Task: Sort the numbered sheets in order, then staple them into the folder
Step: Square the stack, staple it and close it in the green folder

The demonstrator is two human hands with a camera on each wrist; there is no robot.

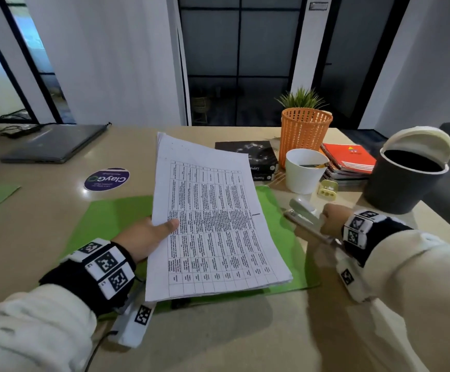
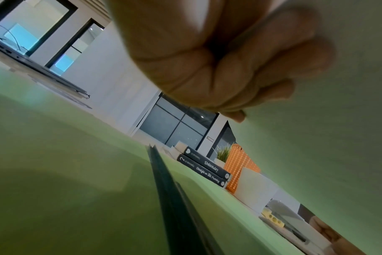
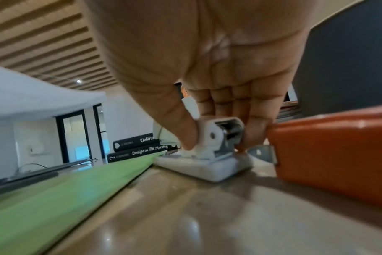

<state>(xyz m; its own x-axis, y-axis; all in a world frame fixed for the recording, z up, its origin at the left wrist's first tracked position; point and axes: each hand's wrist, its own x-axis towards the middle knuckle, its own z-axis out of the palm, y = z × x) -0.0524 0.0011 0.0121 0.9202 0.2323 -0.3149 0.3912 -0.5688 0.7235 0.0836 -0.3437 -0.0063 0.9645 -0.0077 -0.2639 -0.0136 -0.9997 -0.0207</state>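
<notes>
Sheets point(image 1: 213, 218) pinched by left hand point(image 1: 148, 234); right hand point(image 1: 331, 218) grips stapler point(image 1: 303, 213) near "Unbirthday" book point(image 1: 253, 154).

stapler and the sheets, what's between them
In the head view, only a strip of the green folder lies between the stapler in the right hand and the sheets.

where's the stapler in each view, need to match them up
Head: the stapler lies right of centre, on the table beside the green folder, held by the right hand.
Left wrist: lower right corner, pale, partly hidden.
Right wrist: centre, thumb and fingers around it.
Shared landmark: the two black books.
</notes>
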